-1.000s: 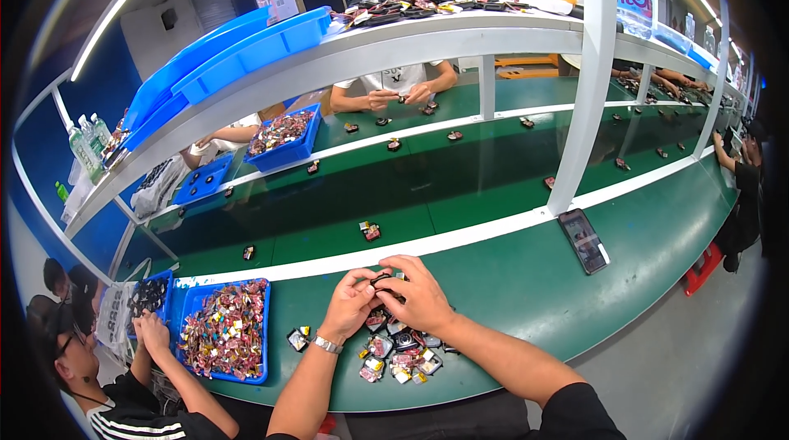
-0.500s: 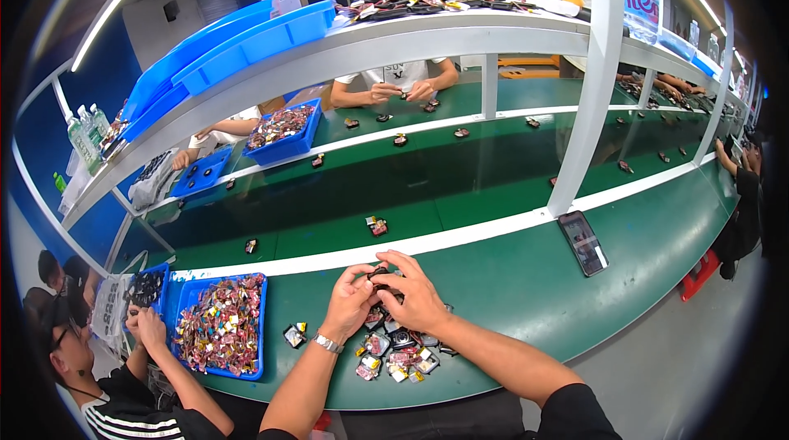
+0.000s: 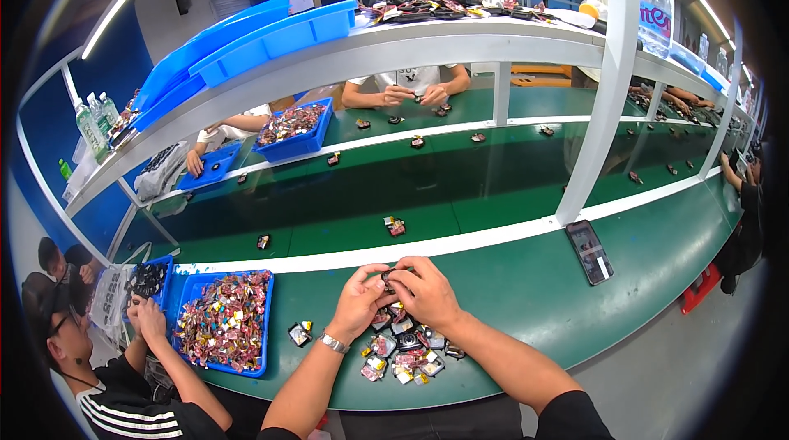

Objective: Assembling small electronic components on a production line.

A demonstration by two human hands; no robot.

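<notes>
Between the fingertips of both my hands is a small black housing (image 3: 388,279), mostly covered by the fingers. My left hand (image 3: 357,305), with a metal watch on the wrist, grips it from the left. From the other side my right hand (image 3: 427,295) pinches it, fingers bent. Just below the hands lies a pile of small black modules (image 3: 408,341) with red circuit boards and white and yellow pieces. One similar module (image 3: 300,333) sits apart, left of my left wrist.
A blue tray (image 3: 267,321) full of small circuit boards stands to the left, beside a co-worker's hands (image 3: 149,321). A phone (image 3: 589,253) lies at right. Beyond the white rail, modules (image 3: 395,226) rest on the green belt. A metal post (image 3: 604,103) supports the shelf above.
My right hand's fingers have drawn in closer around the black housing, uncovering more of the pile below. The whole view has shifted slightly, with the surroundings appearing further right.
</notes>
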